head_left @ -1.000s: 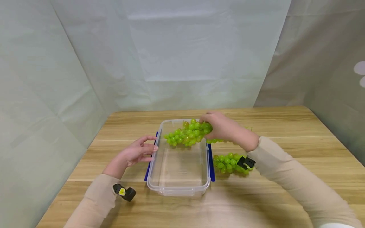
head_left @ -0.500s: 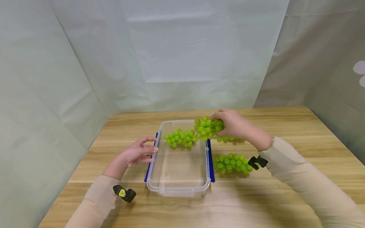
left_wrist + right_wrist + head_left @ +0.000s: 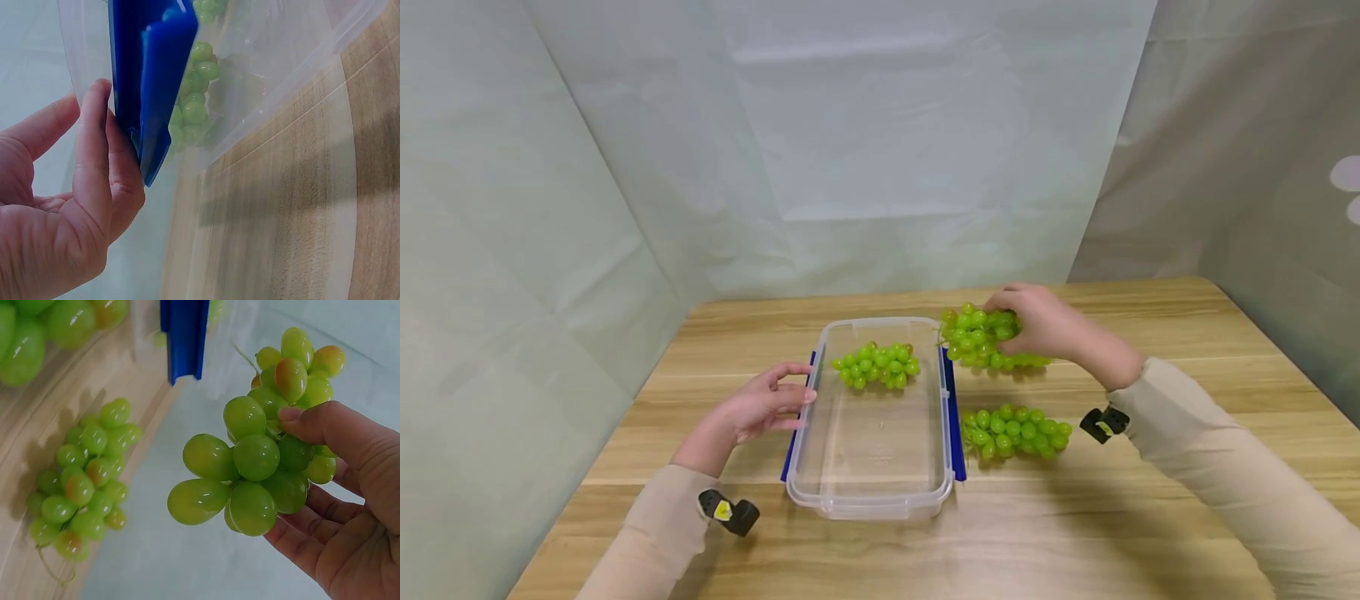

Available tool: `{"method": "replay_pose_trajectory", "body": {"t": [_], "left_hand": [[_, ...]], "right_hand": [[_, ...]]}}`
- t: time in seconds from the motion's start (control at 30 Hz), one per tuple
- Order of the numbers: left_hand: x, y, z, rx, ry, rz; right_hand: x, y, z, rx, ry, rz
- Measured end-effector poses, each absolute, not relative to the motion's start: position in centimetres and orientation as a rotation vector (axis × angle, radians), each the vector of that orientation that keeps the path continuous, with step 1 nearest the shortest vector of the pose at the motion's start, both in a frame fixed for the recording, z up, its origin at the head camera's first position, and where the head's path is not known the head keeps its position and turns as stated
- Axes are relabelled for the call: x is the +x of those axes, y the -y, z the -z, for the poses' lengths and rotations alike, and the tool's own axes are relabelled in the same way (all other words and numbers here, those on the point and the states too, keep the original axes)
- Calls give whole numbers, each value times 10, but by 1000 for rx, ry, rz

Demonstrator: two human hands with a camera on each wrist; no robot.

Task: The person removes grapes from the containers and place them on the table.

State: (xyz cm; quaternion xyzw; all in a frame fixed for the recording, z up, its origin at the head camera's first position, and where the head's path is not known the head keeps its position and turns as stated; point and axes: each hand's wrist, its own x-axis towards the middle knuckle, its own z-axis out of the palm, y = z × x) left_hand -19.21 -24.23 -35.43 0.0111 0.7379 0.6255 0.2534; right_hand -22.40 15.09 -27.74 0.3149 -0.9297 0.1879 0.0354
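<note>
The clear plastic container (image 3: 871, 500) stands on the wooden tabletop (image 3: 880, 560) with its long sides running away from the person, which probably leaves each long side to the nearer of the two hands; no lid shows on it, and a left blue flap (image 3: 164, 75) and a right blue flap (image 3: 954, 425) slant down outside its walls, seemingly folded out so that the top is free.

At the container's left side the left hand (image 3: 760, 408) has its fingers spread and reaching to the rim and flap, gripping nothing that I can see; so light a touch looks meant to steady the container rather than lift it.

Just right of the container's far right corner the right hand (image 3: 1047, 325) pinches the held bunch (image 3: 255, 457) between thumb and fingers, raised off the tabletop; holding it at one end leaves the grapes at the other end loose, likely to spare them a squeeze and to keep the fingers out of the way.

Inside the container, towards its far end, lies the inner bunch (image 3: 877, 367); two more lie on the tabletop to the container's right, the far bunch (image 3: 1009, 362) partly hidden beneath the held one, the near bunch (image 3: 1017, 432) beside the right flap; that side seems chosen because the right hand reaches it easily.
</note>
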Motion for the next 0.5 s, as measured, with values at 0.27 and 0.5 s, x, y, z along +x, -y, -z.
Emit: {"method": "replay_pose_trajectory", "body": {"t": [0.27, 0.5], "left_hand": [[-192, 243, 356, 37, -2009, -1696], [-193, 242, 354, 30, -2009, -1702]], "right_hand": [[-225, -166, 277, 915, 2881, -544], [-224, -182, 276, 880, 2889, -530]]}}
